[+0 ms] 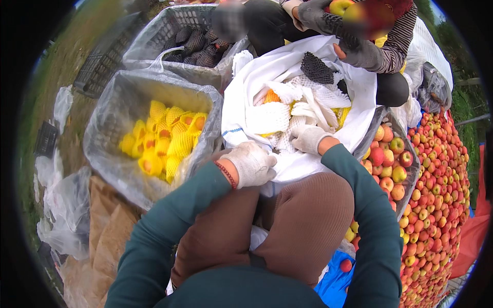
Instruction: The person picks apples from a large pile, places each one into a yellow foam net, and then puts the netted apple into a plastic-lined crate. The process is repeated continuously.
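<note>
A white woven sack (233, 115) stands open in front of my knees, filled with loose foam fruit nets (275, 118), mostly white with a few yellow, orange and black ones. My right hand (309, 139), in a pale knit glove, reaches into the sack with its fingers closed on a white foam net. Nearer to me and to the left, my left hand (250, 163), gloved alike, is curled at the sack's near rim; whatever its fingers hold is hidden.
A plastic-lined crate (97, 134) at left holds apples in yellow nets (172, 134). Behind it, another crate (134, 51) holds black-netted fruit (197, 46). Bare apples fill a crate (411, 179) and a large heap (436, 205) at right. Opposite, a co-worker's gloved hands (362, 54) hold an apple (340, 7).
</note>
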Demonstrator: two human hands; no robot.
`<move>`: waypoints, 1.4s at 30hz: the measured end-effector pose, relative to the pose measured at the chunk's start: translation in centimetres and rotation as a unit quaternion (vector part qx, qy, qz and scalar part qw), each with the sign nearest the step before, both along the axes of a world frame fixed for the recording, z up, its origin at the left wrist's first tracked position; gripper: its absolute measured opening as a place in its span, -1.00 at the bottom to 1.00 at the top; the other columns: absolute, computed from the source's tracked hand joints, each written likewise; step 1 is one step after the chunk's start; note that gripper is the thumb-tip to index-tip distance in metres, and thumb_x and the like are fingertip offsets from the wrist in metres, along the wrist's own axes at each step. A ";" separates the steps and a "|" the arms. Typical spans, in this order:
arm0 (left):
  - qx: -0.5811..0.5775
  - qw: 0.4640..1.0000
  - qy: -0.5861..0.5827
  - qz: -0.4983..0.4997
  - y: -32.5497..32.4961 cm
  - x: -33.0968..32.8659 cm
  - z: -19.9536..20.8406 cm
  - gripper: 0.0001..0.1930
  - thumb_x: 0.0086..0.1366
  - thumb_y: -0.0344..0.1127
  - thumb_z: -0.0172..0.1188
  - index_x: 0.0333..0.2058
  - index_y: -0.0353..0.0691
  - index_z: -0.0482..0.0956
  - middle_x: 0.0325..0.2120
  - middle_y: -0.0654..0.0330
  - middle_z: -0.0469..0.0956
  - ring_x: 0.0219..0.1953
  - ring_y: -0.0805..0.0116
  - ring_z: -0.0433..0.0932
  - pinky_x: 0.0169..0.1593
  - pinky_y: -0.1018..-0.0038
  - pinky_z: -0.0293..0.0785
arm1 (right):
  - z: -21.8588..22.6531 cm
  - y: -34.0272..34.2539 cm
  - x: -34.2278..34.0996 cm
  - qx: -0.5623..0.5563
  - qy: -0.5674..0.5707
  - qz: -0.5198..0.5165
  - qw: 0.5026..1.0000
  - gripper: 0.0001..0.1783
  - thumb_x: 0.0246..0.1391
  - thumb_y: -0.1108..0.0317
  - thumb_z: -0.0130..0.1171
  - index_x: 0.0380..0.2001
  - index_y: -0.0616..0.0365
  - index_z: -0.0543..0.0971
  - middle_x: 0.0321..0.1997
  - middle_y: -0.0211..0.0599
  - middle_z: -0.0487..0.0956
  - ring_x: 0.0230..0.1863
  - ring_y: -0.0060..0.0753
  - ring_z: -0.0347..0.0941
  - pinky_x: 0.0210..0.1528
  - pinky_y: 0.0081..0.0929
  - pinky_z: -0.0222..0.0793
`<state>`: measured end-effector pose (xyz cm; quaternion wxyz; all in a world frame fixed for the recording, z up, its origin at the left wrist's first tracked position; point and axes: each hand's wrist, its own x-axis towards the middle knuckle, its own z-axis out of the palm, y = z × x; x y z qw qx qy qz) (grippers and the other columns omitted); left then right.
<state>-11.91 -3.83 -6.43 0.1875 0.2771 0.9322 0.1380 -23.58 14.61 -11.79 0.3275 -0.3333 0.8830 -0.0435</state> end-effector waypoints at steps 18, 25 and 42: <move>0.061 0.992 0.103 0.029 0.0 0.0 -2.7 -0.74 0.02 -0.10 0.13 -0.54 -0.18 0.57 -0.53 0.11 0.54 -0.34 0.17 0.52 -0.08 0.35 0.34 | 2.2 -5.9 -0.9 -0.006 0.039 0.103 0.994 -0.66 -0.04 0.09 0.05 -0.29 0.08 0.55 -0.24 -0.09 0.55 -0.23 -0.06 0.49 -0.09 -0.30 0.37; 0.015 0.998 0.066 0.017 0.5 -0.5 -2.3 -0.71 0.05 -0.05 0.09 -0.51 -0.15 0.58 -0.49 0.14 0.54 -0.31 0.20 0.51 -0.09 0.32 0.31 | -0.9 -4.1 -1.3 -0.210 0.125 -0.028 0.969 -0.60 0.04 0.23 -0.01 -0.03 0.07 0.46 -0.19 0.00 0.54 -0.20 -0.02 0.48 -0.09 -0.25 0.37; 0.268 0.941 0.143 0.151 -0.3 0.2 -1.0 -0.85 0.06 -0.33 0.15 -0.38 -0.23 0.55 -0.40 0.07 0.53 -0.30 0.12 0.53 -0.14 0.33 0.43 | 3.0 -0.3 -2.4 -0.421 0.025 -0.238 0.875 -0.79 0.00 0.41 0.07 -0.27 0.24 0.54 -0.33 -0.24 0.56 -0.32 -0.43 0.49 -0.22 -0.55 0.39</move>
